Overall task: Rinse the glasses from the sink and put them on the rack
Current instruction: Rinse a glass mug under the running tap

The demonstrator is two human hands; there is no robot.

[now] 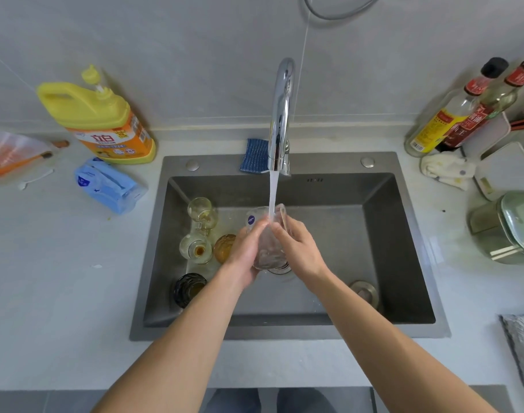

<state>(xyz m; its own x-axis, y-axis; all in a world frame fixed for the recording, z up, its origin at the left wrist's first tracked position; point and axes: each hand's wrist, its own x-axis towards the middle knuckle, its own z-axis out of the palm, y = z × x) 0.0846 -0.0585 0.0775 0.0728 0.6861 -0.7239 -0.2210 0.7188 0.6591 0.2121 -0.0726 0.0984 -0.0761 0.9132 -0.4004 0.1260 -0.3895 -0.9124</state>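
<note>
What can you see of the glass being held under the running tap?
The glass is clear and faceted-looking, with a small round purple sticker near its rim. It is held roughly upright, mouth up, over the sink, and the water stream from the faucet runs into it. The left hand grips its left side, the right hand its right side.

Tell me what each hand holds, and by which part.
Both hold one glass under the tap stream. The left hand wraps its left side and the right hand its right side, with fingertips near the rim.
</note>
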